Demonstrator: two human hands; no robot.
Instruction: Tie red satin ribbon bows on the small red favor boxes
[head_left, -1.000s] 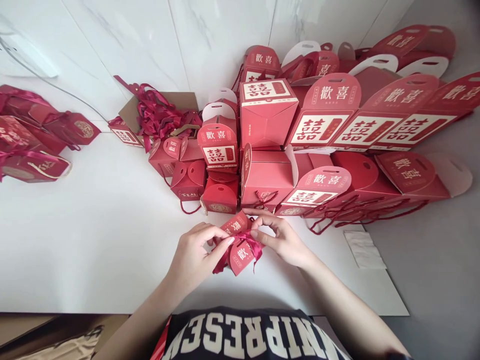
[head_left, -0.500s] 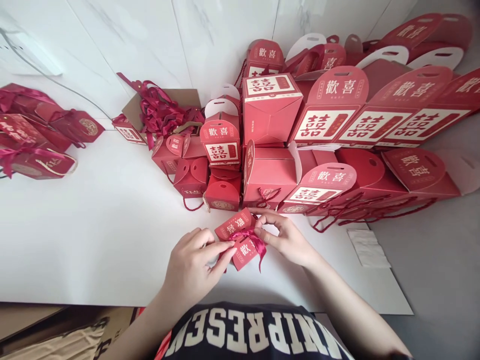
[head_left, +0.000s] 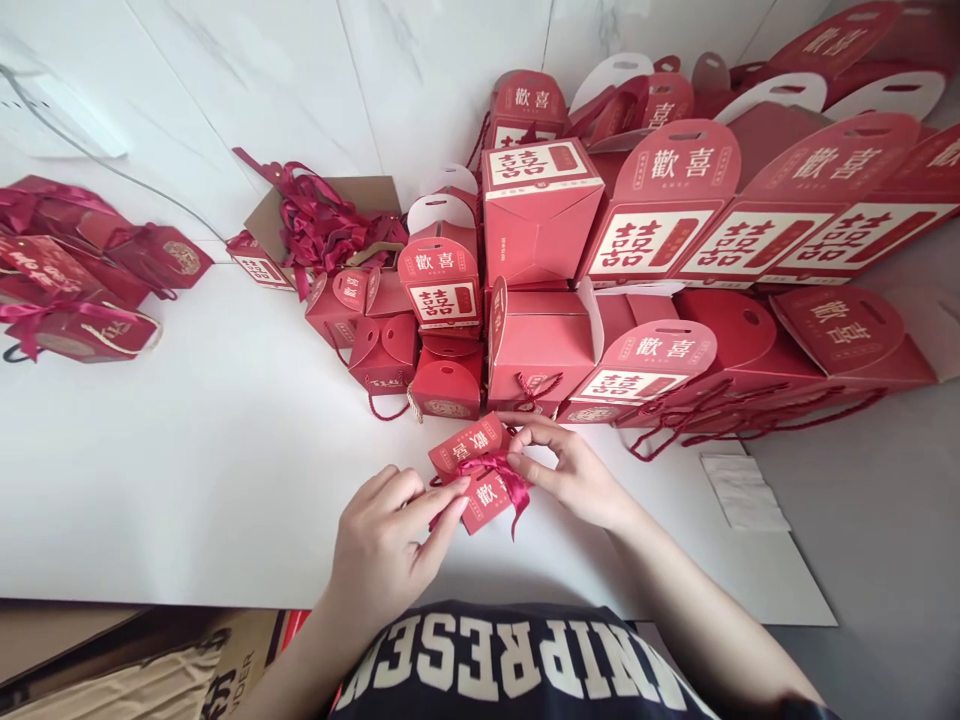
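Note:
A small red gift box (head_left: 489, 502) with white characters stands on the white table in front of me. A shiny crimson ribbon (head_left: 517, 492) is looped in a bow across its top, one tail hanging over the near side. My left hand (head_left: 397, 530) pinches the ribbon at the bow's left, thumb and forefinger together. From the other side my right hand (head_left: 566, 470) grips the bow's right part between thumb and fingers. The fingertips hide part of the knot.
Red gift boxes (head_left: 660, 220) are stacked along the back and right. A cardboard box (head_left: 375, 190) holds tangled crimson ribbons (head_left: 322, 220). More ribboned boxes (head_left: 94, 325) sit at the far left. White tissues (head_left: 745, 492) lie near the table's right edge.
Both hands keep nearly the same place at the bow. The left fingers have shifted slightly, and the camera view has moved a little.

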